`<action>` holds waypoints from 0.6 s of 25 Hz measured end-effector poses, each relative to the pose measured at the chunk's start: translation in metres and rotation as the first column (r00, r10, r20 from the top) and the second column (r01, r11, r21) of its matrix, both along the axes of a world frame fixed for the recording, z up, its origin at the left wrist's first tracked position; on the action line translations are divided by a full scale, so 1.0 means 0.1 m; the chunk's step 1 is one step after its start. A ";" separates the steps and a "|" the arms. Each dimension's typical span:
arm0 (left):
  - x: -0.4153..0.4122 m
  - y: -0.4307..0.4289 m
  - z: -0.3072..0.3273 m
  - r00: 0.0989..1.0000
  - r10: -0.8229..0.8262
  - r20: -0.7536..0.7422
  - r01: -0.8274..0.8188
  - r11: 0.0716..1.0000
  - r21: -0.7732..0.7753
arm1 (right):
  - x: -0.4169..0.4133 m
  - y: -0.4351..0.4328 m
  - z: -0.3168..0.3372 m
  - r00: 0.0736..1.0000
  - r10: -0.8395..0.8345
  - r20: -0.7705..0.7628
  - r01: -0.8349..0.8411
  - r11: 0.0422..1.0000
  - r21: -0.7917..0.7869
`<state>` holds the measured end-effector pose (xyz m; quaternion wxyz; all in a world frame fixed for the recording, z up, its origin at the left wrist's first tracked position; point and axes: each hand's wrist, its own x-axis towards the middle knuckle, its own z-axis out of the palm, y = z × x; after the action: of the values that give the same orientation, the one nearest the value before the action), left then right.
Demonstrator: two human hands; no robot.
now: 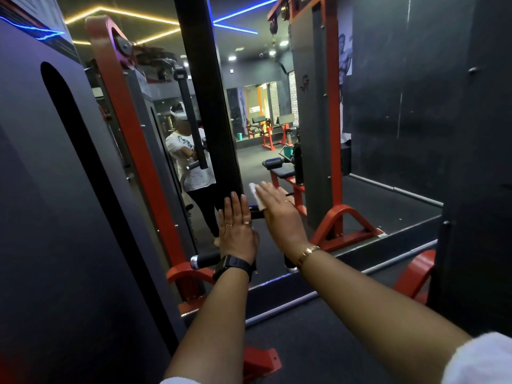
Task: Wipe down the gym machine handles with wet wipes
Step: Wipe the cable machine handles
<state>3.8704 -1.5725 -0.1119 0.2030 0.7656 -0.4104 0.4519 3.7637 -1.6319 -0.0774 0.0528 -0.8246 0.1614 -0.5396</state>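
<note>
white sleeves (482,361) and bare forearms reach toward a gym machine, mid-wipe. the right hand (277,214), fingers straight and unclenched, presses a wet wipe (256,196) flat, its edge showing beside the fingertips. the left hand (235,231), fingers equally flat and gripping nothing, rests against the black upright (207,106). a short black handle (256,212) sits between both sets of fingers; the next move likely calls for wrapping the wipe round it.

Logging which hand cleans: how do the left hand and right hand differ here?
The left hand lies flat on the black upright machine bar with no wipe; the right hand has a white wet wipe under its straight fingers. The left hand's wrist carries a black watch, the right hand's a thin gold bracelet. Both wear rings and keep fingers extended.
</note>
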 end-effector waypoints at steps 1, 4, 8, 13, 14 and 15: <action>-0.01 -0.02 -0.01 1.000 0.014 -0.005 -0.014 1.000 -0.003 | 0.04 -0.02 -0.01 0.996 0.020 -0.088 -0.025 0.998 -0.061; 0.00 -0.04 -0.02 1.000 0.002 -0.001 -0.002 1.000 -0.019 | -0.11 -0.18 -0.29 0.964 -0.030 -0.263 -0.032 0.973 -0.230; 0.01 -0.01 -0.02 1.000 -0.015 -0.022 0.016 0.999 0.037 | -0.46 -0.34 -0.75 0.982 -0.135 -0.130 0.107 0.973 -0.206; 0.04 -0.01 -0.02 0.999 -0.023 -0.027 0.024 0.999 0.045 | -0.16 -0.22 -0.25 0.978 -0.065 -0.197 -0.040 0.873 -0.486; 0.04 -0.01 -0.04 0.999 -0.029 -0.024 0.029 0.999 0.034 | -0.10 -0.22 -0.16 0.969 -0.092 -0.228 -0.039 0.858 -0.512; 0.05 -0.01 -0.05 0.999 -0.037 -0.020 0.037 0.999 0.029 | -0.09 -0.26 -0.14 0.962 -0.126 -0.242 -0.012 0.867 -0.498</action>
<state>3.8753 -1.5733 -0.1168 0.2042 0.7650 -0.4291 0.4347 3.7549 -1.6575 -0.0917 -0.1983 -0.8703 0.0482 -0.4482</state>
